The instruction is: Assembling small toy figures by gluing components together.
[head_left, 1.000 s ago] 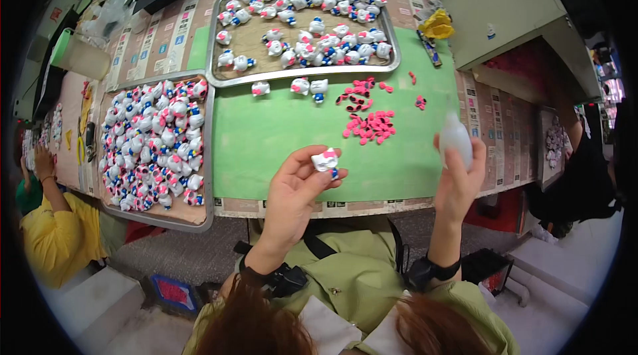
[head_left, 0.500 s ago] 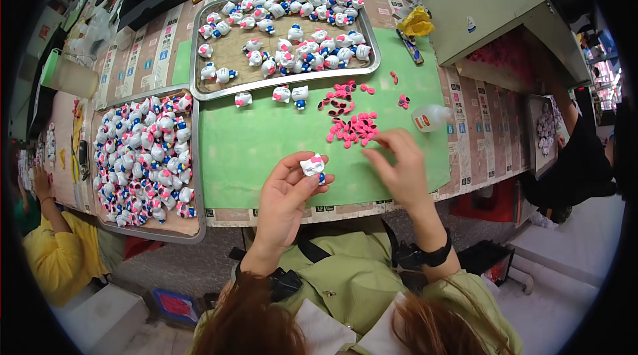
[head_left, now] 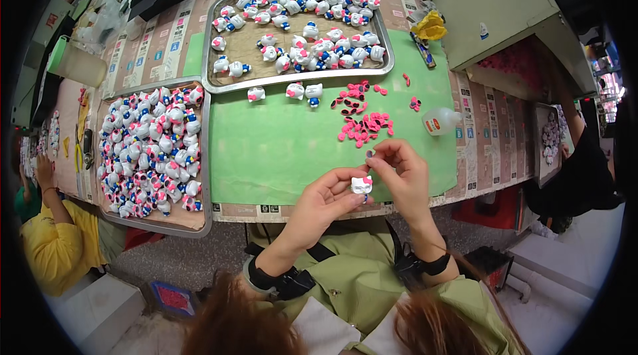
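Small white moulded figurine [head_left: 361, 184], with a dab of pink on its upper face and a trace of blue at its lower edge, sits between both hands just above the near edge of the green work mat [head_left: 279, 149]. Finer detail on it is too small to make out.

Left hand [head_left: 323, 199]: fingers curled together under and behind the figurine, thumb pressed to its side; clamped on it.

Right hand [head_left: 401, 172]: thumb and forefinger pinched together over the top of the figurine, with a small pale piece [head_left: 370, 154] held at the fingertips. Whether that piece touches the figurine cannot be told. Remaining fingers are folded loosely.

Surroundings:
- Scatter of small pink plastic bow pieces [head_left: 364, 126] lies on the mat, just beyond the hands.
- Small translucent squeeze bottle with a red label [head_left: 440, 120] lies on its side at the mat's right edge, near the pink pieces.
- Three white figurines [head_left: 295, 92] stand in a row on the mat, just in front of the far tray.
- Far metal tray [head_left: 299, 80] holds many white figurines with blue and pink parts, loosely spread.
- Left metal tray [head_left: 203, 176] holds a denser heap of the same figurines, touching one another.
- A person in a yellow top [head_left: 56, 249] sits at the left end of the table, well apart from the hands.
- A yellow cloth [head_left: 430, 25] rests beside the grey box [head_left: 495, 3] at the far right.
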The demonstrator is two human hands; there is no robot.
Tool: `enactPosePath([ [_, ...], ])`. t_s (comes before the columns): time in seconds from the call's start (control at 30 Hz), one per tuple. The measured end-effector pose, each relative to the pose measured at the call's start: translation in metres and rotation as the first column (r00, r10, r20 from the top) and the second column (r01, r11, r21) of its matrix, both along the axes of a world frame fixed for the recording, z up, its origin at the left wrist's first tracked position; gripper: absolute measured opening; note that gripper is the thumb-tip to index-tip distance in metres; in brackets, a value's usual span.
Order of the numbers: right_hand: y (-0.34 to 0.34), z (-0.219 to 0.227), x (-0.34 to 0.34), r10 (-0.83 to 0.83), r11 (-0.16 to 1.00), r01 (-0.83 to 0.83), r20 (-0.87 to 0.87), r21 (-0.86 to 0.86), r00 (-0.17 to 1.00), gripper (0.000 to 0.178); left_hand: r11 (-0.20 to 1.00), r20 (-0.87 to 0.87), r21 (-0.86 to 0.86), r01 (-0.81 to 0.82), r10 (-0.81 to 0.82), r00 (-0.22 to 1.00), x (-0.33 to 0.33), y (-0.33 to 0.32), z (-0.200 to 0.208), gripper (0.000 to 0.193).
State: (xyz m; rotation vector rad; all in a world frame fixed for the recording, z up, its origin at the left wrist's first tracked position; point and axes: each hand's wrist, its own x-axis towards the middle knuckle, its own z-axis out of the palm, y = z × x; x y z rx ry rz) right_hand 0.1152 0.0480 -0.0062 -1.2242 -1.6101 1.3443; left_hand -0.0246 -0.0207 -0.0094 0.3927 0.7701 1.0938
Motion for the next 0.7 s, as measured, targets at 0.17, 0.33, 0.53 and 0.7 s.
enactPosePath([
  [0.17, -0.001, 0.0, -0.004, 0.045, 0.984, -0.06, 0.095, 0.167, 0.994, 0.008, 1.0, -0.032, 0.012, -0.015, 0.016, 0.999, 0.0, -0.002, -0.001, 0.03],
  [0.33, -0.001, 0.001, 0.003, 0.026, 0.971, -0.06, 0.147, 0.231, 0.989, 0.011, 1.0, -0.056, -0.015, -0.018, 0.017, 0.998, 0.0, -0.004, -0.002, 0.031],
  [0.53, -0.014, 0.01, 0.006, 0.022, 0.882, -0.053, 0.072, 0.468, 0.997, 0.016, 0.995, -0.069, -0.028, -0.095, 0.093, 0.993, -0.004, 0.0, 0.0, 0.03],
  [0.7, -0.017, 0.009, 0.001, 0.132, 0.762, -0.198, 0.152, 0.616, 0.98, 0.021, 0.994, -0.081, -0.01, -0.112, 0.111, 0.99, -0.003, -0.003, 0.003, 0.03],
])
